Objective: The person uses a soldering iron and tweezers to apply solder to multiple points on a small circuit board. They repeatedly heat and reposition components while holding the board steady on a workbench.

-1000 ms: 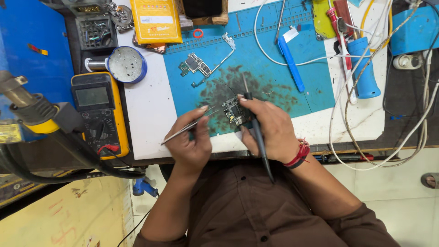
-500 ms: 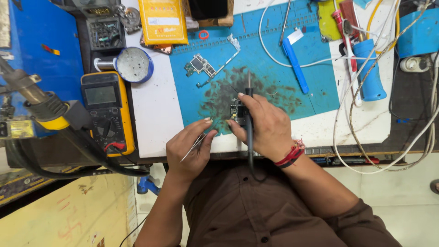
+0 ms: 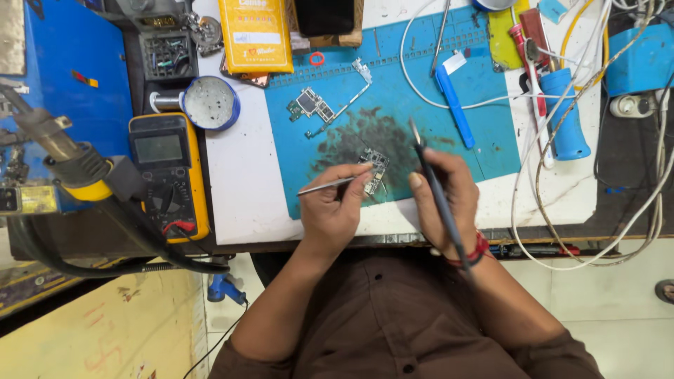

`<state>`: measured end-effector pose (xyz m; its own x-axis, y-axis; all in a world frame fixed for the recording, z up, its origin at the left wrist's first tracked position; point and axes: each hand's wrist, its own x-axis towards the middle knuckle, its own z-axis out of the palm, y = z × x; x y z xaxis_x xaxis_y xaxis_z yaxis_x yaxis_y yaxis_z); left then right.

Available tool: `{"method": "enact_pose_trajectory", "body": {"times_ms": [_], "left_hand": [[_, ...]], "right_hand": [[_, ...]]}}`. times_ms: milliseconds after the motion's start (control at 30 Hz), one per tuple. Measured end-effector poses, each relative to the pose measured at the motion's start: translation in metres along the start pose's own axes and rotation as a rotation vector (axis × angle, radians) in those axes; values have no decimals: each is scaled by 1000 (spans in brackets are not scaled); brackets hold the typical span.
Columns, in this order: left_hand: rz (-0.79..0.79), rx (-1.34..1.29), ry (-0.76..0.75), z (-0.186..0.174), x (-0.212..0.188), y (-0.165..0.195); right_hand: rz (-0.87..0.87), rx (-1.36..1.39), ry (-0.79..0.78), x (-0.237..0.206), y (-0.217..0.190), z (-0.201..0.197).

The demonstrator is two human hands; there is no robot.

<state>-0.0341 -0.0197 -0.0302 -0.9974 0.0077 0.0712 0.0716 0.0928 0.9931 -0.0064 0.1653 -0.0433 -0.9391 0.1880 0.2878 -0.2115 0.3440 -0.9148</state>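
blue work mat (image 3: 484, 133), stained dark at its middle, serves as landmark: a small circuit board (image 3: 375, 170) lies on the stain near the mat's front edge. left hand (image 3: 330, 214), fingers closed on metal tweezers (image 3: 326, 185), rests at that edge beside the board. right hand (image 3: 449, 200), closed around a dark soldering iron (image 3: 435, 193), holds its tip raised over the mat, just right of the board.

Yellow multimeter (image 3: 168, 172) at bench left, round tin (image 3: 210, 102) above it, second circuit board (image 3: 312, 107) on blue mat (image 3: 484, 151), blue-handled tool (image 3: 565, 116), white cables (image 3: 597, 231) right.
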Motion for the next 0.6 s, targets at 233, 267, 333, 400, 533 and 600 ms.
{"method": "enact_pose_trajectory", "body": {"times_ms": [233,267,333,400,533,600], "left_hand": [[63,119,-11,3,-8,7],[60,142,-13,2,-6,7],[146,168,-12,4,-4,8],[158,166,-21,5,-5,9],[132,140,-26,5,-5,10],[130,152,-27,5,-5,10]], "right_hand": [[106,-90,-37,-18,-5,-18],[72,-90,-39,-17,-6,-16],[8,-95,-37,-14,-9,-14],[94,-109,-44,-12,-14,-14],[21,-126,-43,-10,-19,-13],[-2,-140,-39,-9,-19,-12]]}}
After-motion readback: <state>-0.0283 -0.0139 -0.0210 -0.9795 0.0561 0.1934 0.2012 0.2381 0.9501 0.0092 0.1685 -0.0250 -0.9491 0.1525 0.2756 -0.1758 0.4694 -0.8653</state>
